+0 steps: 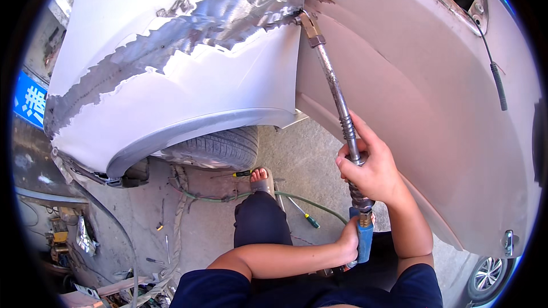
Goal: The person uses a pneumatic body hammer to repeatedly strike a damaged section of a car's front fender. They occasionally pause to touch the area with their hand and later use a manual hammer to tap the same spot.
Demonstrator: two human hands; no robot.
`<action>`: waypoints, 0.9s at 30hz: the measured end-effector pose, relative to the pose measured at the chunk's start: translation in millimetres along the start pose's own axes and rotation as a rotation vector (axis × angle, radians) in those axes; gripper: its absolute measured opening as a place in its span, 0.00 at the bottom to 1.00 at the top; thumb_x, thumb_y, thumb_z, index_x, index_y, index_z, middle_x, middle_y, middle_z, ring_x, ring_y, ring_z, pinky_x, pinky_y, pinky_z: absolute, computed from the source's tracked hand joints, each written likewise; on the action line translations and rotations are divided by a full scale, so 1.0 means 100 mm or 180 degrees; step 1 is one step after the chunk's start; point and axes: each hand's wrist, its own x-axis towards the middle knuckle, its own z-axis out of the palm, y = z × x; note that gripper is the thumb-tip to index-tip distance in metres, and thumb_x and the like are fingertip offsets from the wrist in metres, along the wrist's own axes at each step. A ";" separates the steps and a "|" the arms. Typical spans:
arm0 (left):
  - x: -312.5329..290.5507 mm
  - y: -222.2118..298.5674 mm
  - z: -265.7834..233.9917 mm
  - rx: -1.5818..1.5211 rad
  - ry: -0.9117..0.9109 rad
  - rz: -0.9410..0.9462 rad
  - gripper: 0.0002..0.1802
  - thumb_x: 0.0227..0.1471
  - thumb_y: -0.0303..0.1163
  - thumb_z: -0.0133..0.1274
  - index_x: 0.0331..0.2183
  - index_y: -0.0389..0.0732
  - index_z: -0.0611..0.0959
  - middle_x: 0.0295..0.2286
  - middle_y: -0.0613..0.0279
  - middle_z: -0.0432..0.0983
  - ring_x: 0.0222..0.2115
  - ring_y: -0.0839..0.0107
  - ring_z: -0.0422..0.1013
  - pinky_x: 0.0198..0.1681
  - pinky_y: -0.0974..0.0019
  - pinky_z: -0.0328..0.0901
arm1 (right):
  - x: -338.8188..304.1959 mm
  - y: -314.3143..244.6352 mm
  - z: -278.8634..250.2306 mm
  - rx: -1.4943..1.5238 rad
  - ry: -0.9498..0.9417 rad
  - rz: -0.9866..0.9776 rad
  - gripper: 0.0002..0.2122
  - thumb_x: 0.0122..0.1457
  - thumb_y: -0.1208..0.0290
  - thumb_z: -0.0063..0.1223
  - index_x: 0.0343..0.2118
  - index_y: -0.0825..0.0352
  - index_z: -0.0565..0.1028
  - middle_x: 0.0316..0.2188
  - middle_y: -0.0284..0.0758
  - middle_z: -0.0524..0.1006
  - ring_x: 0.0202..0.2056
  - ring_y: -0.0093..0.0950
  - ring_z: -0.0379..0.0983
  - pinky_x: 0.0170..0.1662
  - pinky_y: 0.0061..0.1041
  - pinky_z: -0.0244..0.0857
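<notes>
A long metal slide-hammer dent puller (pixel 334 82) runs from my lap up to the back edge of a white fender (pixel 228 80). Its brass-coloured jaw meets that edge at the end of the bare, ground metal strip (pixel 228 20). My right hand (pixel 374 168) is closed round the shaft just below the spring. Lower down, my left hand (pixel 349 242) grips the tool's base beside its blue handle (pixel 365 239); some of its fingers are hidden behind it. A green hose (pixel 319 205) reaches the handle.
An open pinkish-white car door (pixel 422 97) stands close on the right. Below the fender is a tyre (pixel 220 147), near my foot (pixel 261 177). Several screwdrivers, including a green-handled screwdriver (pixel 311 221), lie on the concrete. Scrap parts (pixel 63 234) and a hose (pixel 114 219) are at left.
</notes>
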 end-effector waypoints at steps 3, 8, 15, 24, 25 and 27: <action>-0.01 -0.06 0.05 -0.0026 0.0087 -0.0009 0.20 0.58 0.51 0.38 0.34 0.46 0.75 0.25 0.62 0.72 0.25 0.67 0.69 0.32 0.61 0.65 | -0.01 -0.06 -0.02 -0.0088 -0.0032 0.0084 0.34 0.48 0.76 0.53 0.62 0.65 0.58 0.22 0.33 0.75 0.27 0.19 0.71 0.36 0.20 0.66; -0.04 -0.13 0.12 -0.0170 -0.0090 -0.0104 0.17 0.58 0.50 0.41 0.33 0.49 0.75 0.23 0.64 0.70 0.24 0.67 0.67 0.32 0.60 0.65 | -0.03 -0.23 -0.06 -0.0201 -0.0117 0.0291 0.34 0.48 0.76 0.52 0.62 0.66 0.57 0.22 0.33 0.75 0.23 0.19 0.71 0.30 0.22 0.67; -0.09 -0.12 0.17 0.0008 -0.0265 -0.0183 0.14 0.56 0.49 0.44 0.30 0.50 0.76 0.24 0.70 0.69 0.28 0.72 0.66 0.34 0.62 0.63 | -0.06 -0.18 -0.10 -0.0074 -0.0286 0.0130 0.34 0.48 0.77 0.50 0.62 0.67 0.57 0.21 0.32 0.74 0.21 0.20 0.71 0.25 0.23 0.67; -0.08 -0.08 0.17 -0.0143 -0.0579 -0.0357 0.25 0.57 0.57 0.33 0.30 0.52 0.79 0.28 0.77 0.75 0.29 0.77 0.68 0.35 0.66 0.61 | 0.32 -0.73 0.02 -0.0124 0.0047 0.0218 0.33 0.48 0.72 0.54 0.59 0.75 0.57 0.22 0.36 0.74 0.21 0.23 0.74 0.24 0.25 0.68; -0.08 -0.08 0.17 -0.0166 -0.0507 -0.0388 0.25 0.57 0.57 0.33 0.30 0.51 0.79 0.28 0.76 0.75 0.29 0.75 0.68 0.35 0.66 0.62 | 0.30 -0.73 0.01 -0.0252 0.0091 0.0287 0.30 0.49 0.70 0.56 0.56 0.76 0.61 0.21 0.36 0.74 0.20 0.23 0.73 0.24 0.24 0.68; -0.08 -0.08 0.18 -0.0066 -0.0103 -0.0392 0.29 0.57 0.59 0.33 0.32 0.47 0.78 0.26 0.66 0.74 0.28 0.69 0.69 0.35 0.61 0.67 | 0.10 -0.58 0.01 -0.0041 -0.0104 0.0530 0.27 0.50 0.69 0.56 0.52 0.76 0.64 0.20 0.35 0.73 0.20 0.23 0.73 0.24 0.23 0.68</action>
